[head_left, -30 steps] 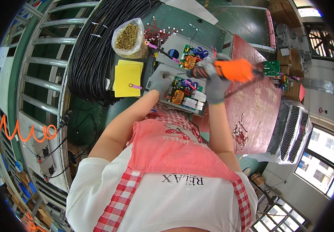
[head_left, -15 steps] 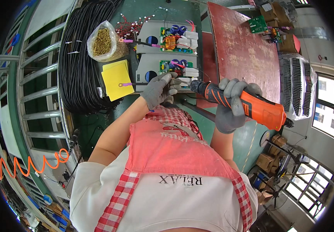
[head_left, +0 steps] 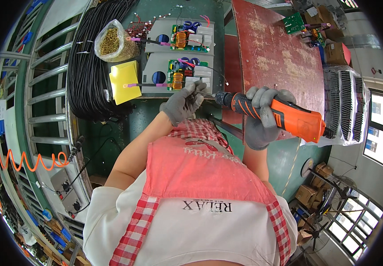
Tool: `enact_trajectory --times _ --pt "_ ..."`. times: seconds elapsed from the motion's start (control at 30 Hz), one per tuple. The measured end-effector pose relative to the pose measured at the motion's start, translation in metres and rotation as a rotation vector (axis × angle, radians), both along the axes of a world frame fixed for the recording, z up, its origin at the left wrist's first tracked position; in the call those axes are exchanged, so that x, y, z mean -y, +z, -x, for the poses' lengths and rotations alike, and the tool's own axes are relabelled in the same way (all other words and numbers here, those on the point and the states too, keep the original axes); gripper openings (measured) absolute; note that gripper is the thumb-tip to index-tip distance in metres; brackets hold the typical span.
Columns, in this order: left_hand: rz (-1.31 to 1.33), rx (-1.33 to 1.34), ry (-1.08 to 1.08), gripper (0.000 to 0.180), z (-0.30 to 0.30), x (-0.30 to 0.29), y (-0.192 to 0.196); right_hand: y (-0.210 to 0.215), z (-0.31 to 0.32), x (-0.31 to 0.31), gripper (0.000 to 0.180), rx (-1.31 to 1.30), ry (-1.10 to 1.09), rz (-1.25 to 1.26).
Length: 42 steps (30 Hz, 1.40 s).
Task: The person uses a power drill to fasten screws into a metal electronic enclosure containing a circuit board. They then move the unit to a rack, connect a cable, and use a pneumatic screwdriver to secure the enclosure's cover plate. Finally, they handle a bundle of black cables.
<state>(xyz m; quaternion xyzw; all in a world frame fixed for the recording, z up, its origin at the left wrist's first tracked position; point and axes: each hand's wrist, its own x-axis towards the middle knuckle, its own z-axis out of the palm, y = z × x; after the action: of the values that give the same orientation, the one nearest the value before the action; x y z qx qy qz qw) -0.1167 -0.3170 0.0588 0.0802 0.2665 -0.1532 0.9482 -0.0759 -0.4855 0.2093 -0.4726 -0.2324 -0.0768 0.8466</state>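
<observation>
Head view: right hand (head_left: 265, 116) grips orange screwdriver (head_left: 298, 120); shirt (head_left: 209, 232) lettered.

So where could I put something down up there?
On the scuffed red board, between the grey plates and black finned parts, beyond the orange driver. Left side's crowded: black cables, a bag of brass-coloured bits, yellow sheets.

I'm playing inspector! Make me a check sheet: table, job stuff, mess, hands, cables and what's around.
Surface: green tabletop; scuffed red panel beside it.
Job's things: two circuit boards on grey plates; orange power driver.
Clutter: open bag of small brass-coloured parts; yellow sheets.
Hands: right hand grips the driver; left hand is near its bit, contact unclear.
Cables: black cable bundle at left; thin red wires near the bag.
Surroundings: metal rails at left, windows at right.
</observation>
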Motion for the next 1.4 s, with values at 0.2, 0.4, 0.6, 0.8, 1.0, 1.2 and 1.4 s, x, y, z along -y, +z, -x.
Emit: enact_trajectory --times 0.2,0.4,0.6,0.8,1.0,1.2,1.4 --pt "0.082 -0.008 0.021 0.028 0.007 0.028 0.006 -0.003 -0.001 0.027 0.041 -0.015 0.026 -0.019" --pt "0.076 -0.054 0.051 0.028 0.013 0.045 -0.004 -0.006 -0.001 0.045 0.041 -0.014 0.077 0.0" --pt "-0.017 -0.062 0.057 0.026 0.015 0.053 -0.003 -0.009 -0.001 0.05 0.042 -0.032 0.064 0.033" --pt "-0.024 -0.021 0.107 0.028 0.013 0.053 -0.002 -0.021 -0.003 0.045 0.04 -0.099 0.004 0.023" --pt "0.068 -0.182 0.136 0.027 0.008 0.049 -0.013 -0.027 -0.005 0.038 0.04 -0.132 -0.003 0.025" --pt "0.071 -0.202 0.098 0.024 0.006 0.043 -0.02 -0.029 -0.008 0.033 0.042 -0.15 -0.009 0.008" --pt "0.203 -0.097 0.113 0.022 0.013 0.036 -0.043 -0.026 -0.009 0.025 0.038 -0.162 -0.029 0.021"
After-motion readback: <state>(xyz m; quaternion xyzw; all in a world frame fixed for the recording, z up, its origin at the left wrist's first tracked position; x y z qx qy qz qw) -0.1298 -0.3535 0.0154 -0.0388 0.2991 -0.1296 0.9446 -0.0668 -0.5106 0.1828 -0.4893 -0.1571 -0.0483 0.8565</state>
